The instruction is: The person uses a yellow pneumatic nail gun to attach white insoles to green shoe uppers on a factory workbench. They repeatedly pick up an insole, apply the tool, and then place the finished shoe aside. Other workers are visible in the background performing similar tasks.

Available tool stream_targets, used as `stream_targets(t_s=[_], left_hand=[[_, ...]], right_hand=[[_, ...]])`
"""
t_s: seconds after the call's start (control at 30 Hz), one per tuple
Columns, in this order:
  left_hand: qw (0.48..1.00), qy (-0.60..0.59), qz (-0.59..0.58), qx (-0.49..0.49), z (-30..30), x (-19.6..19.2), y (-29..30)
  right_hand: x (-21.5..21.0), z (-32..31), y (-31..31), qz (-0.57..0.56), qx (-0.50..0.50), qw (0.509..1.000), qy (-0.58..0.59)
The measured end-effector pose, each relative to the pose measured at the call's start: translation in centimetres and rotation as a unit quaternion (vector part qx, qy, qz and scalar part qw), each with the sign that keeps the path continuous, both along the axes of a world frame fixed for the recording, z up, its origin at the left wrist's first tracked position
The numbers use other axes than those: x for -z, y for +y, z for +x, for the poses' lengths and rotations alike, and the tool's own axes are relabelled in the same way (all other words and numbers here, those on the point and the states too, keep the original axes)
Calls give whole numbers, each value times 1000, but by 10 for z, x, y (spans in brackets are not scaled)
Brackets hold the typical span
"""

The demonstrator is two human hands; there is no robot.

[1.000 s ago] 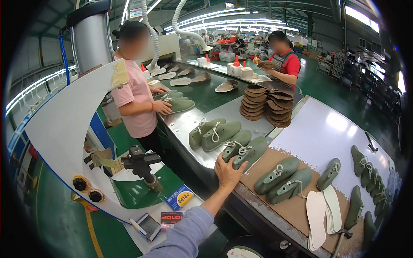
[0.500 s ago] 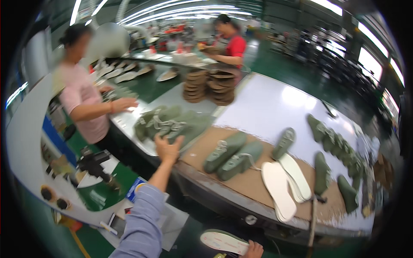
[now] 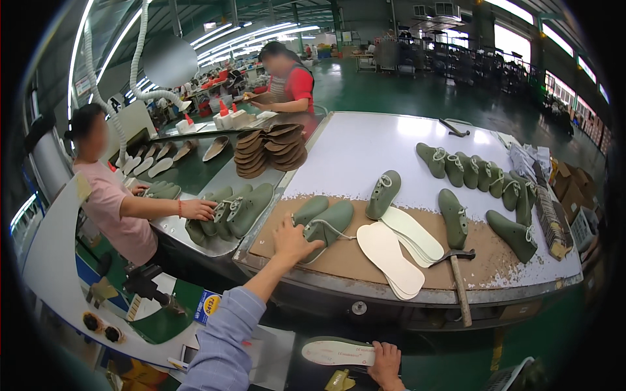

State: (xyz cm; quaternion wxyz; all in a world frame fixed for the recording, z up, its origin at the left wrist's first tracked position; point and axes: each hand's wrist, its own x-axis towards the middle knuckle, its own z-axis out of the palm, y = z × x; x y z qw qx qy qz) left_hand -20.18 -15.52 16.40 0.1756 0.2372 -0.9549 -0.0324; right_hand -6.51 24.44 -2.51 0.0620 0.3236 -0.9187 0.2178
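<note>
My left hand point(image 3: 291, 240) lies with spread fingers on the near part of a green shoe last point(image 3: 334, 220), which has a white cord loop. A second green last point(image 3: 311, 207) is just behind it; whether the fingers have closed on either I cannot tell. Low in the view, my right hand point(image 3: 386, 362) grips one end of another last with a white insole point(image 3: 336, 352) on its upturned sole. Right of my left hand, white insoles point(image 3: 389, 262) overlap on brown board point(image 3: 274, 234). A hammer point(image 3: 460, 290) lies beside them, its handle past the table edge.
More green lasts point(image 3: 454, 218) stand on the white table point(image 3: 385, 146), several in a row. Brown shoe pieces point(image 3: 268, 151) are stacked at its far left. A person in pink point(image 3: 107, 212) reaches to lasts on a metal tray; another in red point(image 3: 301, 91) works behind. A machine point(image 3: 147, 283) stands left.
The view has shifted. My left hand has moved right, from near the lasts on the tray onto the pair on the brown board. My right hand still holds the last with the insole.
</note>
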Motion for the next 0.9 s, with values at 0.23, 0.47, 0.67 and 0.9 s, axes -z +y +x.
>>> stream_targets(t_s=[0.23, 0.47, 0.67, 0.9], left_hand=[[995, 92, -12, -44, 15, -2, -74], [978, 82, -21, -191, 29, 15, -143], [969, 35, -8, -245, 44, 4, -190], [930, -23, -32, -366, 40, 0, -236]], right_hand=[[-2, 21, 4, -39, 43, 998, 4], [-4, 18, 2, -17, 42, 999, -5], [-5, 13, 2, -15, 40, 999, -6], [-1, 6, 3, -29, 24, 999, -35]])
